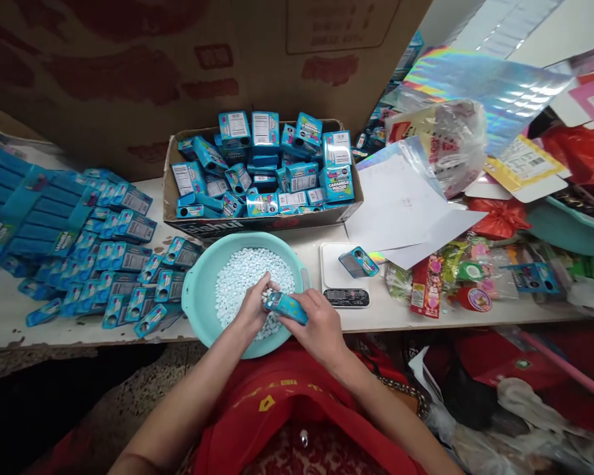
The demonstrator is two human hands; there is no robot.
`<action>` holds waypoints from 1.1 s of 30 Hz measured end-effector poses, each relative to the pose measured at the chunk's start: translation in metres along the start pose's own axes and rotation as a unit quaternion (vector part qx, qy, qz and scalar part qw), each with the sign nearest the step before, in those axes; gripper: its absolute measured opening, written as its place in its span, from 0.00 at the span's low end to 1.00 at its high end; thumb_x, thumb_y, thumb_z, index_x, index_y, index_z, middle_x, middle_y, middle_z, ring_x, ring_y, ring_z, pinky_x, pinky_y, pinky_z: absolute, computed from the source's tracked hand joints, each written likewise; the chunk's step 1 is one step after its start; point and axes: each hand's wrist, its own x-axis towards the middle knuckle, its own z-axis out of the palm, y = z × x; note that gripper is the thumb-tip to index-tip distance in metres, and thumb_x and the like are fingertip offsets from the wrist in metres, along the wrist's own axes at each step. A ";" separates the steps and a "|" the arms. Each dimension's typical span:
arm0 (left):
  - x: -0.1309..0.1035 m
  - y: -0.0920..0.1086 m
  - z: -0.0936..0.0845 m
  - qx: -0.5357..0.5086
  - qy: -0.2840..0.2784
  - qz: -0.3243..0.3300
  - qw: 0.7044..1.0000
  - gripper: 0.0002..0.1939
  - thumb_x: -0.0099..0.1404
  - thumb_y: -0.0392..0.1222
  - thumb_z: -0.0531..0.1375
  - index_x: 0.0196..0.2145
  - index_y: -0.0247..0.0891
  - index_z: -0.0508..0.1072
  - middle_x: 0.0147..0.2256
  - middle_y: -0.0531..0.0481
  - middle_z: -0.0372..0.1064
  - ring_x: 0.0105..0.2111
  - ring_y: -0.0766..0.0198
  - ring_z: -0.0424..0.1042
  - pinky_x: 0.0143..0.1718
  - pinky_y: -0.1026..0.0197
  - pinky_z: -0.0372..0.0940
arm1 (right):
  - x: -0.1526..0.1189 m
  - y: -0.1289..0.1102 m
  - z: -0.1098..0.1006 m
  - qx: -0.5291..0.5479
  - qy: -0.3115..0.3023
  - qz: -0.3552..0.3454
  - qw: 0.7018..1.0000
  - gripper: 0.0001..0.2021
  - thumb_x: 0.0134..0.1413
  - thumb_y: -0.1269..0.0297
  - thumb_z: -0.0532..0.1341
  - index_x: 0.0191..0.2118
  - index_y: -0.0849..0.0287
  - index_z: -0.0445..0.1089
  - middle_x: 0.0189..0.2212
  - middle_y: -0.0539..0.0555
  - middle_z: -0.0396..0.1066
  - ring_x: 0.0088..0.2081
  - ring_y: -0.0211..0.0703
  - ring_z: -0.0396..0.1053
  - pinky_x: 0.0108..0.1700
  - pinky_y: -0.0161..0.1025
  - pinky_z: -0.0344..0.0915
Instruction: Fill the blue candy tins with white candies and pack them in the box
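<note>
My right hand (321, 324) grips a small blue candy box (290, 307), tilted so that its open end points to the left. At that end my left hand (253, 305) is closed around some small white candies, its fingertips touching the box. Both hands are over a turquoise basin (197, 310) that holds a layer of small white candies (232, 277). Right of the basin, another blue box (358, 262) lies on a white kitchen scale (330, 260).
Behind the basin stands a cardboard carton (171, 211) full of blue boxes. Many more blue boxes (129, 257) lie in rows at the left. White paper sheets (400, 204) and bagged sweets (428, 284) lie to the right. The table's front edge runs just below the basin.
</note>
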 end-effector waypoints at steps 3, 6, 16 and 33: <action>-0.006 0.009 -0.003 -0.028 -0.041 0.009 0.999 0.19 0.49 0.53 0.66 0.23 0.32 0.70 0.20 0.54 0.63 0.18 0.72 0.62 0.20 0.68 0.57 | -0.001 0.004 -0.003 0.130 0.010 0.025 0.991 0.16 0.47 0.59 0.68 0.43 0.56 0.71 0.35 0.54 0.70 0.38 0.46 0.69 0.40 0.40 0.65; -0.011 0.020 -0.007 -0.029 -0.068 0.008 0.997 0.18 0.52 0.53 0.64 0.27 0.32 0.71 0.22 0.54 0.64 0.17 0.74 0.61 0.17 0.69 0.55 | -0.003 0.009 -0.003 0.230 0.029 0.069 0.970 0.15 0.45 0.58 0.69 0.40 0.55 0.72 0.35 0.53 0.70 0.37 0.45 0.69 0.42 0.41 0.66; -0.003 0.022 -0.003 -0.046 -0.101 -0.072 0.991 0.13 0.58 0.46 0.62 0.26 0.33 0.67 0.19 0.55 0.60 0.15 0.75 0.57 0.12 0.73 0.47 | -0.032 0.035 -0.010 0.434 0.079 0.202 0.874 0.17 0.40 0.57 0.70 0.38 0.57 0.71 0.34 0.51 0.72 0.37 0.44 0.69 0.42 0.41 0.69; 0.001 -0.016 0.099 0.152 -0.134 -0.085 0.976 0.30 0.54 0.66 0.57 0.18 0.32 0.69 0.15 0.52 0.60 0.14 0.73 0.57 0.16 0.67 0.47 | -0.048 0.048 -0.046 0.122 0.176 0.133 0.968 0.13 0.48 0.63 0.65 0.42 0.52 0.72 0.36 0.54 0.71 0.39 0.48 0.69 0.42 0.45 0.67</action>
